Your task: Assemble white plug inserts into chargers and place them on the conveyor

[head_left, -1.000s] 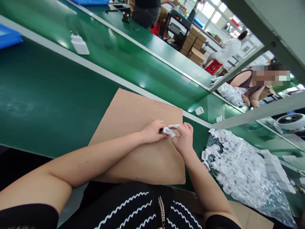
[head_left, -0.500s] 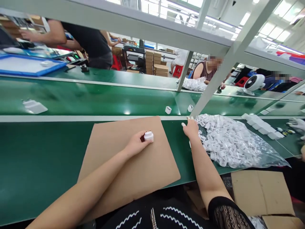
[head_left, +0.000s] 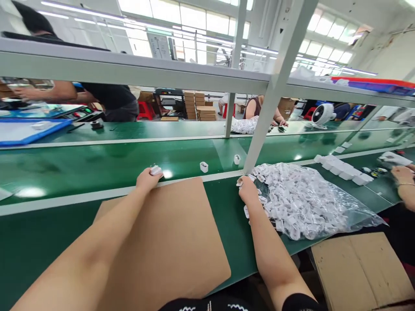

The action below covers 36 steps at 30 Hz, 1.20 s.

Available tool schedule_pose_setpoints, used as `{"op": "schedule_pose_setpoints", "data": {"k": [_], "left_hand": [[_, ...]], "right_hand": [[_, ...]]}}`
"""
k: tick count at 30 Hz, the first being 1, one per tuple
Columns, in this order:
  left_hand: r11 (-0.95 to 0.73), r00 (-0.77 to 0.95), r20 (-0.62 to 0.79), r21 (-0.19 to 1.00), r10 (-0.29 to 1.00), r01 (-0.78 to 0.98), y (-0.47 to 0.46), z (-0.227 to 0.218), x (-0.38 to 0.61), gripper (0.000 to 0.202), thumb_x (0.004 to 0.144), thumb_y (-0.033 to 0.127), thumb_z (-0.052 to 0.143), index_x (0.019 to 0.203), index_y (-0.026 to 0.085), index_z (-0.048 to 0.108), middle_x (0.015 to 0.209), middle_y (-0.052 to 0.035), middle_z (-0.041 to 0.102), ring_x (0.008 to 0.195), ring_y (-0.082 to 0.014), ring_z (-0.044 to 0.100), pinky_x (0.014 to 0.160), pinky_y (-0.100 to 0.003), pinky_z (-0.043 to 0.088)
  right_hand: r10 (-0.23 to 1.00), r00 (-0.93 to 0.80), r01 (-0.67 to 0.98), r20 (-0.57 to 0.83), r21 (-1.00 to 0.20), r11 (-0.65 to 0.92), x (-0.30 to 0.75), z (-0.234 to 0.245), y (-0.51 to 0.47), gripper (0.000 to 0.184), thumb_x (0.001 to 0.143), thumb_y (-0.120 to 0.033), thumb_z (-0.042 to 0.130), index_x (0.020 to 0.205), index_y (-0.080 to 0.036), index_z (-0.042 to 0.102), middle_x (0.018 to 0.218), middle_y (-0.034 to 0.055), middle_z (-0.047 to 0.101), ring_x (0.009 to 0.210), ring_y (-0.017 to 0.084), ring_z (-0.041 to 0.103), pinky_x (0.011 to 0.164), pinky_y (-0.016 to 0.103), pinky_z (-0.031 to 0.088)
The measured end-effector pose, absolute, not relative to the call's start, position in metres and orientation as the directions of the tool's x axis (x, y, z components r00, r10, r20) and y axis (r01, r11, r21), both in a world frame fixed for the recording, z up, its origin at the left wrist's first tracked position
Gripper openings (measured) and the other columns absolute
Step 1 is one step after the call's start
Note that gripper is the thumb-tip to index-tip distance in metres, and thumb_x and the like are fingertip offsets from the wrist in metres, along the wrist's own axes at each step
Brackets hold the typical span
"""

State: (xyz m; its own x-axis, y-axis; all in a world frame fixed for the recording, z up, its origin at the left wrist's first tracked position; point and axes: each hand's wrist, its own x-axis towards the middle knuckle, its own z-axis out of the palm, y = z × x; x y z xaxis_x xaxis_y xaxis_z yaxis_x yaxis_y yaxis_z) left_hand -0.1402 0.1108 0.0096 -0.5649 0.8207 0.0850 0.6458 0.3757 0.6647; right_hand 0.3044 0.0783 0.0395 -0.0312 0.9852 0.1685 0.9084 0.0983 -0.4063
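My left hand [head_left: 147, 178] reaches out over the far edge of the brown cardboard sheet [head_left: 168, 242] and is closed on a small white plug part [head_left: 156, 170], right at the white strip beside the green belt [head_left: 97, 164]. My right hand [head_left: 247, 189] rests at the near edge of a clear plastic bag [head_left: 308, 203] heaped with several small white parts, its fingertips curled among them; what they hold, if anything, is hidden.
Two white parts [head_left: 204, 166] [head_left: 237, 159] ride on the belt past a slanted grey frame post [head_left: 272, 99]. A row of white adapters [head_left: 340, 169] lies to the right near another person's hand [head_left: 403, 175]. A cardboard box [head_left: 359, 268] sits low right. Other people work across the belt.
My left hand carried the white part from the middle of the cardboard forward to the belt's edge. My right hand left the part and went to the bag. The view tilted up.
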Motion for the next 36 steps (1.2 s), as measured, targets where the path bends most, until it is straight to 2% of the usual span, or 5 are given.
{"op": "schedule_pose_setpoints", "data": {"k": [4, 8, 18, 27, 36], "left_hand": [[0.507, -0.77, 0.249, 0.629, 0.587, 0.589, 0.117, 0.014, -0.121, 0.099, 0.061, 0.044, 0.085, 0.144, 0.012, 0.043, 0.159, -0.0247, 0.037, 0.149, -0.0502, 0.029, 0.118, -0.064, 0.031], [0.116, -0.347, 0.505, 0.432, 0.79, 0.894, 0.13, 0.021, -0.076, 0.103, 0.071, 0.038, 0.079, 0.158, 0.022, 0.027, 0.171, -0.0159, 0.016, 0.159, -0.0397, 0.013, 0.129, -0.056, 0.017], [-0.144, 0.091, 0.128, 0.504, 0.988, 0.852, 0.179, 0.024, -0.021, 0.039, 0.078, 0.025, 0.069, 0.117, 0.022, 0.07, 0.12, -0.0113, 0.065, 0.107, -0.0272, 0.068, 0.099, -0.038, 0.054], [-0.313, 0.175, 0.283, 0.578, 0.943, 0.754, 0.045, 0.04, -0.009, 0.024, 0.087, 0.036, 0.065, 0.106, 0.023, 0.068, 0.105, -0.0054, 0.067, 0.093, -0.0224, 0.065, 0.084, -0.034, 0.053], [-0.266, 0.118, 0.242, 0.789, 0.963, 0.553, -0.045, 0.012, 0.006, 0.028, 0.083, 0.04, 0.075, 0.103, 0.021, 0.069, 0.095, -0.0057, 0.067, 0.086, -0.0214, 0.062, 0.075, -0.034, 0.05]], "right_hand": [[0.965, 0.005, 0.785, 0.262, -0.599, 0.159, 0.3, 0.044, 0.076, 0.041, 0.081, -0.009, 0.052, 0.121, -0.02, 0.055, 0.115, 0.0105, 0.069, 0.1, 0.023, 0.068, 0.089, 0.036, 0.052], [0.975, -0.083, 0.295, 0.206, -0.93, 0.221, 0.282, 0.047, 0.067, 0.045, 0.078, -0.021, 0.062, 0.122, -0.021, 0.055, 0.099, 0.0041, 0.073, 0.087, 0.02, 0.069, 0.08, 0.034, 0.054], [0.936, -0.337, -0.259, -0.101, -0.946, -0.196, 0.266, 0.07, 0.048, 0.05, 0.058, -0.023, 0.079, 0.108, -0.024, 0.073, 0.089, 0.0008, 0.074, 0.075, 0.016, 0.065, 0.069, 0.029, 0.05], [0.924, -0.377, -0.192, -0.069, -0.97, -0.151, 0.248, 0.065, 0.041, 0.044, 0.062, -0.032, 0.086, 0.103, -0.023, 0.073, 0.09, 0.0014, 0.073, 0.072, 0.014, 0.063, 0.069, 0.029, 0.05], [0.818, -0.472, 0.328, 0.328, -0.797, 0.508, 0.211, 0.05, 0.015, 0.023, 0.088, -0.039, 0.071, 0.105, -0.025, 0.075, 0.102, 0.0066, 0.072, 0.096, 0.022, 0.068, 0.088, 0.038, 0.056]]}}
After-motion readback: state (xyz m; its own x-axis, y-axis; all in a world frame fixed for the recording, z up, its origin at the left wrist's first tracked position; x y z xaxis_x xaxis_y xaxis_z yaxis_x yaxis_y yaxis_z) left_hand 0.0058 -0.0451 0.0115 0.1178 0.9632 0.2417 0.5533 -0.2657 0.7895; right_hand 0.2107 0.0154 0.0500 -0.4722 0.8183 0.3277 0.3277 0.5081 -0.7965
